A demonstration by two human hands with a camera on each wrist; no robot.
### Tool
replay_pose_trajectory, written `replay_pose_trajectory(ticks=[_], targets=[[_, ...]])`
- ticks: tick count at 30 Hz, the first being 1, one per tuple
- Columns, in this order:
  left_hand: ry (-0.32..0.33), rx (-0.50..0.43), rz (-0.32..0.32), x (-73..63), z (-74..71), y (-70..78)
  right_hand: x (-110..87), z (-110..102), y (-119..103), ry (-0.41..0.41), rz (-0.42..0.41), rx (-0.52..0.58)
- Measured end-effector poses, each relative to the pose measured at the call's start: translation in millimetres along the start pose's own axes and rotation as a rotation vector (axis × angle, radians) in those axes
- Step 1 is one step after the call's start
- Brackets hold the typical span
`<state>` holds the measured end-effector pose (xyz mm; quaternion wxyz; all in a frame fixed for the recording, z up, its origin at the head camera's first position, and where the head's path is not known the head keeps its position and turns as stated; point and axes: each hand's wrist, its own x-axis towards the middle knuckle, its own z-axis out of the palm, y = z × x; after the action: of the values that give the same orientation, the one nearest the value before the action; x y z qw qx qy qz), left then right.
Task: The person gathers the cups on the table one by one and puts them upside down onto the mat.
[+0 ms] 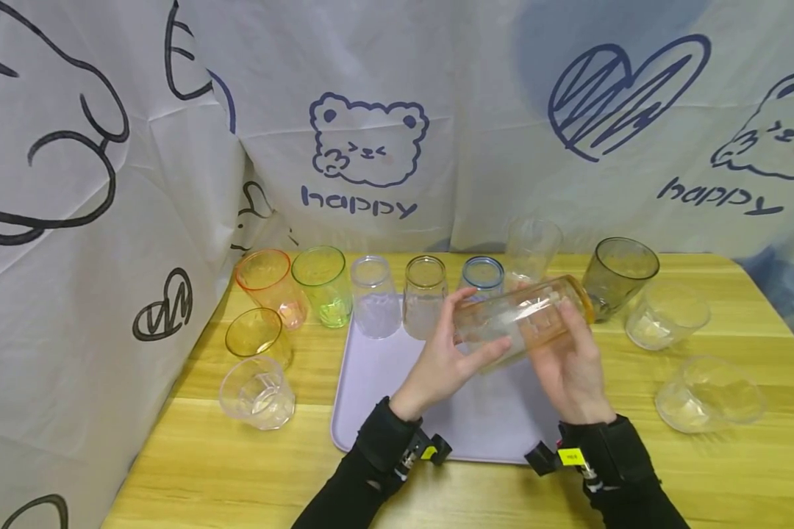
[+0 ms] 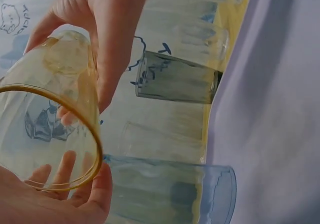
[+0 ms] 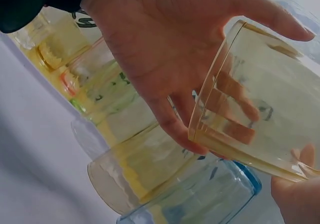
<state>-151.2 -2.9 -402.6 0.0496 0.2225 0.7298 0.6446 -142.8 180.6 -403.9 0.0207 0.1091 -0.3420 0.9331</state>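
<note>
An amber-tinted drinking glass [image 1: 536, 316] lies tilted on its side in the air above the lilac tray [image 1: 430, 441]. My left hand [image 1: 437, 364] holds its mouth end, with the thumb on the near side and fingers round the far side. At the thick amber base, my right hand [image 1: 572, 371] grips it between thumb and fingers. The amber rim shows beside the left hand [image 2: 55, 204] in the left wrist view. Along the tray's back edge stand upside-down glasses: a pale clear one [image 1: 375, 305], a brownish one [image 1: 426, 301] and a blue-rimmed one [image 1: 483, 273], partly hidden.
Left of the tray stand a red glass [image 1: 265, 275], a green glass [image 1: 324, 283], a yellow glass [image 1: 258, 334] and a clear tumbler [image 1: 258, 397]. On the right are a dark grey glass [image 1: 618, 275] and clear glasses [image 1: 708, 397]. A printed cloth [image 1: 490, 162] hangs behind the wooden table.
</note>
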Motion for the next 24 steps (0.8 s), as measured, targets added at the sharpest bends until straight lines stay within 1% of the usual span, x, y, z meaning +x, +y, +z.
replay_pose_trajectory(ticks=[1, 3, 8, 10, 12, 14, 16, 18, 19, 21, 22, 24], targets=[[0.005, 0.023, 0.001, -0.2, 0.0, 0.0, 0.4, 0, 0, 0.01, -0.008, -0.011], [0.006, 0.067, 0.007, 0.0, 0.0, -0.1, 0.6, -1, -1, 0.006, -0.025, -0.002], [0.007, 0.149, 0.008, 1.1, -1.1, -0.3, 2.7, -1, -4, 0.022, -0.106, -0.023], [0.03, 0.19, 0.017, 1.2, -2.3, 0.5, 4.0, -2, -5, 0.047, -0.14, -0.077], [0.062, 0.235, 0.039, 0.7, -4.6, 2.3, 5.1, -3, -8, 0.054, -0.172, -0.109], [0.105, 0.286, 0.079, 0.4, -8.1, 2.8, 6.3, -5, -11, 0.064, -0.209, -0.139], [0.143, 0.357, 0.127, 0.4, -13.4, 2.7, 8.1, -7, -15, 0.062, -0.253, -0.137], [0.182, 0.458, 0.178, 0.9, -19.7, 1.8, 11.1, -10, -19, 0.077, -0.308, -0.178], [0.2, 0.515, 0.202, 1.2, -23.1, 0.9, 13.1, -11, -21, 0.095, -0.331, -0.223], [0.244, 0.666, 0.246, 2.2, -30.1, -1.0, 17.0, -14, -24, 0.14, -0.362, -0.319], [0.269, 0.748, 0.263, 3.2, -34.0, -1.6, 19.7, -15, -26, 0.172, -0.371, -0.387], [0.32, 0.91, 0.287, 4.9, -41.3, -2.6, 23.9, -18, -27, 0.243, -0.35, -0.505]])
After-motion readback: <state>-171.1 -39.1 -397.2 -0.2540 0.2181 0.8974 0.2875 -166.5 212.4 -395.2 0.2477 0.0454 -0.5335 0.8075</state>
